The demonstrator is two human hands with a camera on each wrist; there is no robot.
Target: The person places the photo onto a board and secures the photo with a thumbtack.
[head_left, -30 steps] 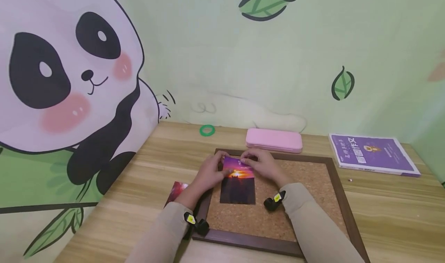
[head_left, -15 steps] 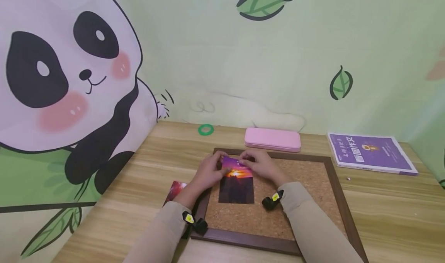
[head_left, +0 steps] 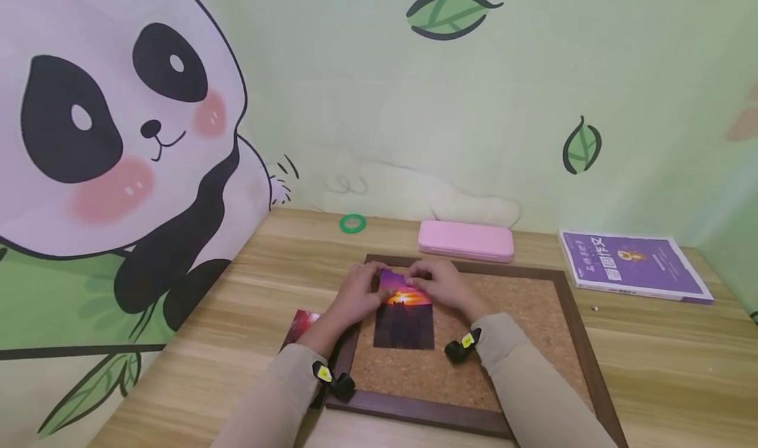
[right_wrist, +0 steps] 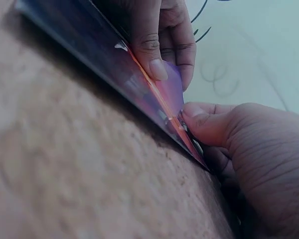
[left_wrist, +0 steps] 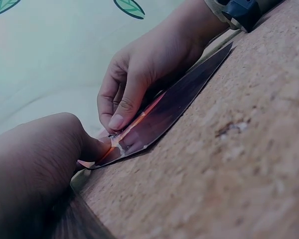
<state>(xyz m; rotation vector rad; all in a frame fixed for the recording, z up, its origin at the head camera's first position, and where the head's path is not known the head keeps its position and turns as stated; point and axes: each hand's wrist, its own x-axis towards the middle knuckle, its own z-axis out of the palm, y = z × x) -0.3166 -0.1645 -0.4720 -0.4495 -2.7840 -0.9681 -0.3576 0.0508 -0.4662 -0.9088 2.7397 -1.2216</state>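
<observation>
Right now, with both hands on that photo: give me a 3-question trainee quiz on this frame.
1. True or false: the sunset photo lies on the cork board.
2. Multiple choice: what sits on the desk just beyond the board's far edge? A) pink case B) purple book C) green ring
3. Fill in: the left hand and right hand both touch the photo near its ____ edge.

Key:
1. True; it lies flat inside the brown frame.
2. A; the book lies off to the right, the ring further back on the left.
3. Top (far); the fingers press there in both wrist views.
</observation>
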